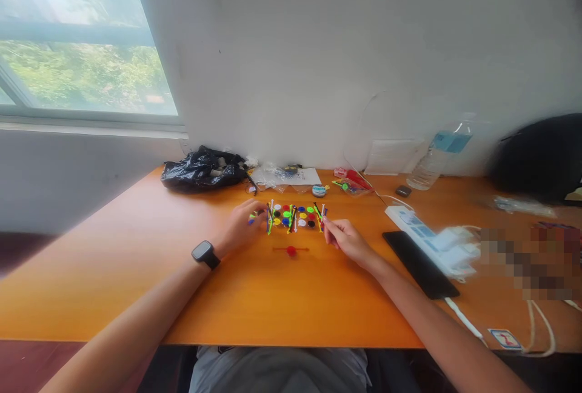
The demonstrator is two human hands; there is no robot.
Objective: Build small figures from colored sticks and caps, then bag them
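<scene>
Coloured plastic discs [285,222] lie in short rows on the wooden table, between bundles of thin arrow-tipped sticks [291,221]. At the left end of this group is my left hand [245,222], wearing a watch. Its thumb and forefinger are apart at the leftmost sticks [270,218], and several discs show partly beneath the fingers. My right hand [346,238] has its thumb and fingertips closed at the rightmost sticks [319,217], pinching one by its end. Nearer me, a red disc [291,251] lies on a red arrow stick [279,250], apart from both hands.
Along the wall lie a black plastic bag [202,170], white paper [310,176], a small round tin [319,191] and a water bottle [430,165]. To my right are a power strip [416,228], a black phone [421,264] with a cable, and a dark bag [541,156].
</scene>
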